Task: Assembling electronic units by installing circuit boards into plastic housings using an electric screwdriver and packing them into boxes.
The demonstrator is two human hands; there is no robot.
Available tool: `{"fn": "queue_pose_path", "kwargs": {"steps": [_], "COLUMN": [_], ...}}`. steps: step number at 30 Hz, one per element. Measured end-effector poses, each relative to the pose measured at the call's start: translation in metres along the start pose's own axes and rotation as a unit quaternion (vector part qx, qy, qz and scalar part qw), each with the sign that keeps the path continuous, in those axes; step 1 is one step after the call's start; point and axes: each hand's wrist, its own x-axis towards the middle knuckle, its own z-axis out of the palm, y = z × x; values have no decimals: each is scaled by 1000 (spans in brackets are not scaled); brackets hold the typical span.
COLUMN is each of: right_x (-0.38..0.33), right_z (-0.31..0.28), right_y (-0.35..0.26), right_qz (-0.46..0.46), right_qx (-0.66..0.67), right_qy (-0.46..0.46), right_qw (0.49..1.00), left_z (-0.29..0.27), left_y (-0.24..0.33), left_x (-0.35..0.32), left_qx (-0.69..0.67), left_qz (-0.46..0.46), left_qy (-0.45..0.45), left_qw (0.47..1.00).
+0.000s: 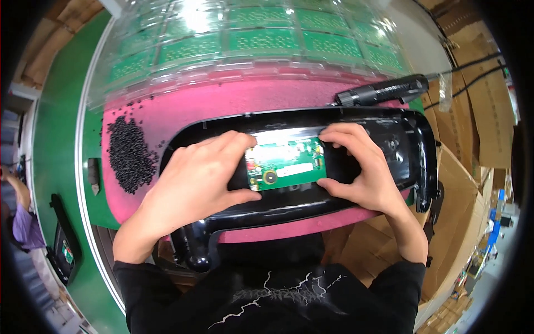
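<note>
A green circuit board (289,161) with a round dark part near one corner is held between my two hands, over the black plastic housing (250,209). My left hand (206,172) grips its left edge, thumb at the lower corner and fingers at the upper one. On the right edge, my right hand (361,167) pinches it the same way, fingers at the top corner and thumb at the bottom. Whether the board touches the housing's floor I cannot tell. The long, curved housing lies open side up on a pink mat (267,97).
A pile of small black screws (130,156) lies left on the mat. Behind stand clear plastic trays (256,42) of green boards. A black electric screwdriver (384,91) lies at the back right, near cardboard boxes (453,217). Another person's arm (21,195) shows far left, near a second housing (65,245).
</note>
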Motion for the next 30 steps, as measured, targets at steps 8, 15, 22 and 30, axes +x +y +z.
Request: {"fn": "queue_pose_path", "kwargs": {"steps": [8, 15, 22, 30], "right_x": [-2, -7, 5, 60], "right_z": [-2, -70, -124, -49], "right_y": [-20, 20, 73, 17], "right_qz": [37, 80, 259, -10], "right_qx": [-45, -266, -95, 132], "right_qy": [-15, 249, 196, 425], "right_qw": [998, 928, 941, 895], "left_z": [-8, -47, -39, -36], "left_y": [-5, -47, -75, -88], "left_x": [-11, -17, -36, -25], "left_qx": [-4, 78, 173, 178], "left_qz": [49, -27, -124, -112], "left_qy": [-6, 225, 101, 117], "left_qw": [999, 971, 972, 971]}}
